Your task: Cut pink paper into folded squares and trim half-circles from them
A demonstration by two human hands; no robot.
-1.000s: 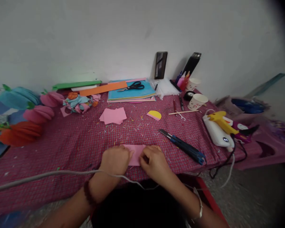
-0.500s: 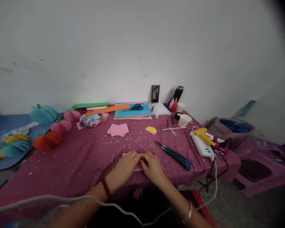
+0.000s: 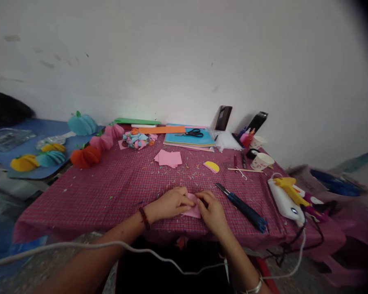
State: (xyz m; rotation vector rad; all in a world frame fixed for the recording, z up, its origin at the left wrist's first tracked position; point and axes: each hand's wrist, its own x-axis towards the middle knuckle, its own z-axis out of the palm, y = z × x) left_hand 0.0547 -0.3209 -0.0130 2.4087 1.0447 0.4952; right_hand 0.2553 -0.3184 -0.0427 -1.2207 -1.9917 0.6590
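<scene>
A small piece of pink paper (image 3: 192, 211) lies at the table's near edge between my hands. My left hand (image 3: 170, 204) rests on its left side, fingers closed together and pressing it down. At its right edge my right hand (image 3: 214, 213) has thumb and fingers closed on the paper. Part of the sheet is hidden under my fingers. Just to the right lies a blue-black utility knife (image 3: 242, 207). Further back are a stack of pink paper pieces (image 3: 169, 158) and a yellow and pink half-round paper (image 3: 212, 166).
A yellow glue gun (image 3: 291, 190) sits on a white power bank (image 3: 285, 202) at the right. Scissors (image 3: 194, 133) lie on coloured sheets (image 3: 187, 140) at the back. Paper pumpkins (image 3: 86, 156) stand at the left. A white cable (image 3: 122, 244) crosses before me.
The view has turned left, so the table things appear further right. My left fingers have shifted on the pink paper, leaving more of it showing. Both hands stay on it.
</scene>
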